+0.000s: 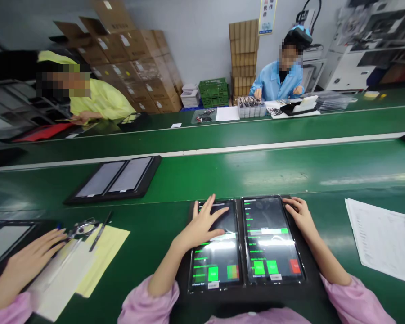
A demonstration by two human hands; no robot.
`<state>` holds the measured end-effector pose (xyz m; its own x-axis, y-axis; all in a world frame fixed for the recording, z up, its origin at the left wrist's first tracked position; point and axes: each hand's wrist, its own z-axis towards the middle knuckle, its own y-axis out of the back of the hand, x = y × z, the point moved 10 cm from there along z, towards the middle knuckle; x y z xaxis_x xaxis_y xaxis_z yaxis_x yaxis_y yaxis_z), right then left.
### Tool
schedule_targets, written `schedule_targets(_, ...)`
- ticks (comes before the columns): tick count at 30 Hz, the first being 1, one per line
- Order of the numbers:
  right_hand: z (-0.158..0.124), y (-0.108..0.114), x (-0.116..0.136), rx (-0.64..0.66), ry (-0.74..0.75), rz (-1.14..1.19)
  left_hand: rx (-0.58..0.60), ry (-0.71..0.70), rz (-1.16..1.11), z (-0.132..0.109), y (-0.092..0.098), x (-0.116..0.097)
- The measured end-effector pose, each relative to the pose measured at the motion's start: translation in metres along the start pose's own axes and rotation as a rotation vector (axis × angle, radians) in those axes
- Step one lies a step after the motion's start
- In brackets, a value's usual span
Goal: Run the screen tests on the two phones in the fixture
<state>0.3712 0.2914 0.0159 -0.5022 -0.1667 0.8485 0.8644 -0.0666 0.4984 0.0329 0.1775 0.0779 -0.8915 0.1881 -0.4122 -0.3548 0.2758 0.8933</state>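
Note:
Two tablets lie side by side in a black tray (249, 297) right in front of me, both lit with green and red squares on dark screens. My left hand (202, 225) lies flat with fingers spread on the upper half of the left tablet (219, 263). My right hand (300, 213) rests at the upper right corner of the right tablet (270, 234), fingers slightly bent over its edge and holding nothing. Pink sleeves cover both my forearms.
A co-worker's hand (27, 261) in a pink sleeve rests at far left beside another tablet (3, 245), yellow paper (104, 247) and a pen (100, 231). A second tray with two dark tablets (116, 177) lies on the green belt. White papers (381, 238) lie right. Two people sit across.

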Motion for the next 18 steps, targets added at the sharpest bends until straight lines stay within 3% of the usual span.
schedule_targets(3, -0.003, -0.007, -0.011, 0.034, -0.066, 0.157, 0.044, -0.106, 0.060, 0.045, -0.004, -0.026)
schedule_targets(5, -0.009, -0.007, -0.009, 0.041, -0.076, 0.166, 0.048, -0.144, 0.084, 0.059, -0.013, -0.035)
schedule_targets(18, -0.017, -0.005, 0.003, 0.034, -0.120, 0.072, 0.001, -0.184, 0.132, 0.058, -0.023, -0.027)
